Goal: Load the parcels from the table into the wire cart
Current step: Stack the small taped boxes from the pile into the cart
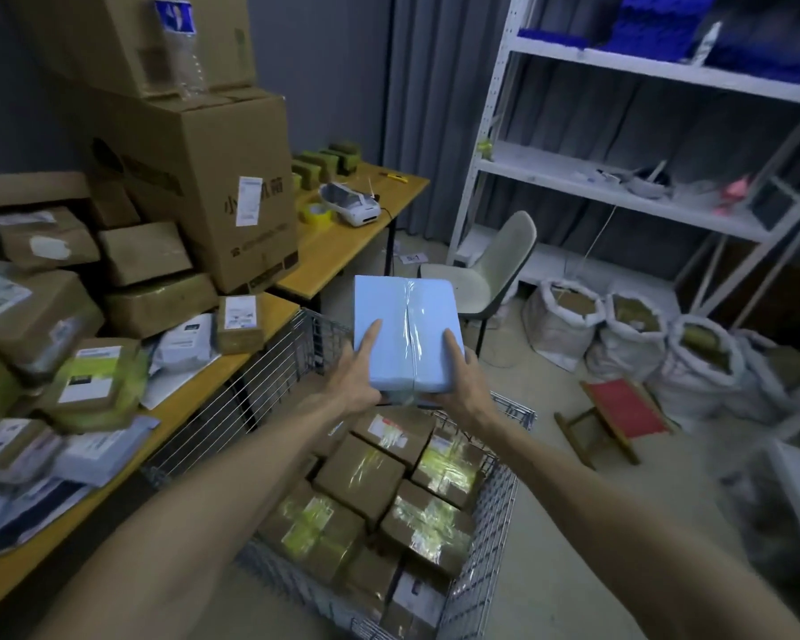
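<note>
Holding a blue parcel (405, 334) in both hands over the far end of the cart (273, 362), up in the air and touching nothing else. The face I can see is plain blue wrap with a strip of clear tape down the middle.

Left hand (359, 367) grips the near left corner, one finger lying flat along the top and the rest tucked under. Right hand (453, 376) does much the same on the near right corner, thumb on top, fingers curled beneath. Both arms are stretched out nearly straight in front of me.

Writing-wise, not much is legible:

- The big carton (213, 177) on the table (185, 404) has dark Chinese characters on its side. The first looks like 小, and the rest sits partly behind a white sticker (249, 200).
- A little tag (412, 258) on the floor past the table reads 5-1 or S-1, can't tell which.
- The bottle (179, 43) up on the cartons has a blue label, too blurry to read.
- The brown parcels (361, 478) packed in the cart and the pile (93, 376) on the table mostly carry white shipping labels, but the print is mush.
</note>
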